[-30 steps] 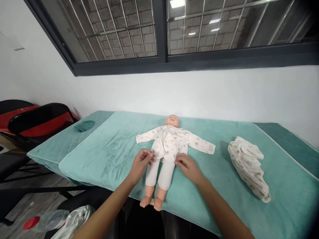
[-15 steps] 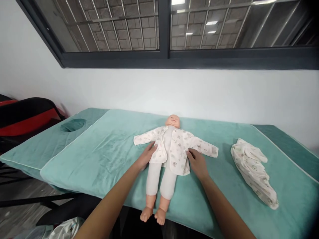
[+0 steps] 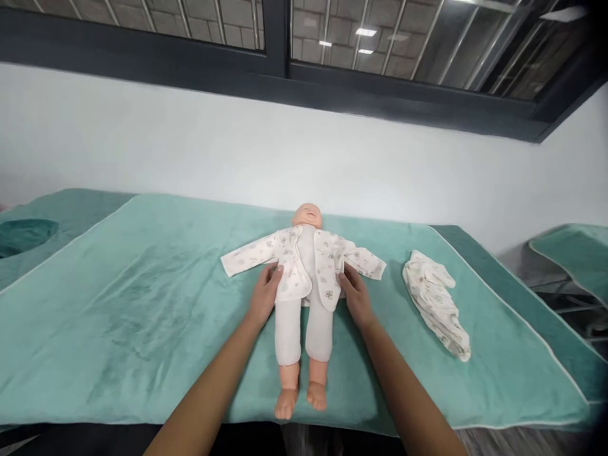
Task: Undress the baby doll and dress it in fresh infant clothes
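Observation:
A baby doll (image 3: 307, 247) lies on its back on the green bed, feet towards me. It wears a white bodysuit or padding, white leg coverings (image 3: 287, 332) and a patterned white jacket (image 3: 329, 266) that hangs unfastened down the front. Both sleeves are on its spread arms. My left hand (image 3: 265, 292) is closed on the doll's side at the waist, thumb over the jacket. On the opposite side my right hand (image 3: 355, 294) grips the waist the same way, its fingertips partly hidden by the jacket.
A crumpled patterned white baby garment (image 3: 434, 301) lies right of the doll. The green bed (image 3: 166, 304) meets a white wall below a dark-framed window (image 3: 285, 69). A face hole (image 3: 26, 235) is at the bed's left end. Another green surface (image 3: 577, 253) shows at far right.
The jacket fronts were spread apart, and my hands moved up from the hem to the doll's sides. The doll now lies straighter, its feet back within the bed's edge. The view turned right.

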Demonstrator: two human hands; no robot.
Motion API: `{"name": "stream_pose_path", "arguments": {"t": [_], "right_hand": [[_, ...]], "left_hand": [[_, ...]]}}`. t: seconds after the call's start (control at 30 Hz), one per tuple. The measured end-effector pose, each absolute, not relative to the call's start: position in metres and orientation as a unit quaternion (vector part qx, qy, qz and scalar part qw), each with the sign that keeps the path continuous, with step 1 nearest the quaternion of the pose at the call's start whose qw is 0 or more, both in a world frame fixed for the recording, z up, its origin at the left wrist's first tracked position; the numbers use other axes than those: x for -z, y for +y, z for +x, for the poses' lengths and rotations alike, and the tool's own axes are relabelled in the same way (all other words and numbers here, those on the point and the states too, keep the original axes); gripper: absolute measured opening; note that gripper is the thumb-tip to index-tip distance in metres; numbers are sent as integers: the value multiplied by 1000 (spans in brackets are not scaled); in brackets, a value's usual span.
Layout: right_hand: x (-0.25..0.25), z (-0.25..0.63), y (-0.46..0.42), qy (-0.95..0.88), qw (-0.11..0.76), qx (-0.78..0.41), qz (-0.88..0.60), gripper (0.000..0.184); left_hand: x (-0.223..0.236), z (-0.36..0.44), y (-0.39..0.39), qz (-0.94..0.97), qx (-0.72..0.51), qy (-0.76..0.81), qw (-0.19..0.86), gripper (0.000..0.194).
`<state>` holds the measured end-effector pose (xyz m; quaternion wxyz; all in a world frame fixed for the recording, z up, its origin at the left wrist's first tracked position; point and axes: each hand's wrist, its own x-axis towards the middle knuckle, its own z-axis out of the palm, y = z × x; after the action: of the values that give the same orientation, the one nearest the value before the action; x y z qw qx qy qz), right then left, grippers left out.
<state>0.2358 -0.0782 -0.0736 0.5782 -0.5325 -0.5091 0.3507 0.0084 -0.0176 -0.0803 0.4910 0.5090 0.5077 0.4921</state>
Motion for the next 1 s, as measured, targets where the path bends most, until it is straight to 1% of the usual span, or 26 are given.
{"name": "stream_pose_path", "arguments": {"t": [0.07,0.13,0.17,0.23,0.3,0.33,0.37,0.4,0.47,0.53,0.57,0.63,0.7,0.77,0.8,0.87,0.9,0.97,1.0], "right_hand": [[80,243,-92,-501,570,-308,-573,43],[85,260,-108,-502,553,-249,-617,42],[86,273,-117,-508,541,-205,-638,42],[85,308,-131,-529,515,-70,-671,40],[78,349,-140,-537,460,47,-706,40],[73,369,-142,-529,426,82,-730,43],[67,387,-144,-521,373,89,-762,45],[60,402,-145,-507,326,72,-795,45],[45,423,-146,-498,265,-17,-826,36],[29,429,-144,-509,257,-102,-815,23],[21,428,-143,-519,266,-130,-802,22],[2,416,-140,-533,299,-163,-775,27],[-20,394,-137,-547,336,-202,-740,37],[-46,365,-137,-565,390,-277,-672,44],[-60,348,-139,-567,434,-346,-609,43],[-88,312,-147,-557,497,-462,-479,40],[-100,295,-152,-549,521,-494,-428,37],[-122,263,-165,-528,566,-529,-347,33],[-130,249,-171,-514,590,-536,-317,30]], "left_hand": [[86,3,-24,498,-501,515,486,48],[90,-2,-28,475,-517,498,509,42],[91,-4,-30,467,-524,487,520,39],[92,-7,-32,465,-535,469,527,35],[93,-7,-33,464,-543,460,528,31],[93,-7,-33,465,-546,456,527,29],[93,-6,-34,469,-546,458,522,28],[92,-5,-34,478,-542,463,513,27],[89,-4,-36,505,-525,477,491,25],[81,-4,-40,529,-510,490,468,23],[75,-4,-42,543,-505,499,449,22],[56,-3,-50,589,-491,509,392,23],[32,2,-62,656,-457,491,346,25],[4,11,-79,711,-424,445,342,29],[-10,16,-89,728,-410,418,356,33],[-35,26,-112,751,-381,359,403,47],[-47,29,-125,761,-360,327,430,55],[-68,31,-150,778,-329,282,454,73],[-76,30,-162,790,-321,272,447,83]]}}
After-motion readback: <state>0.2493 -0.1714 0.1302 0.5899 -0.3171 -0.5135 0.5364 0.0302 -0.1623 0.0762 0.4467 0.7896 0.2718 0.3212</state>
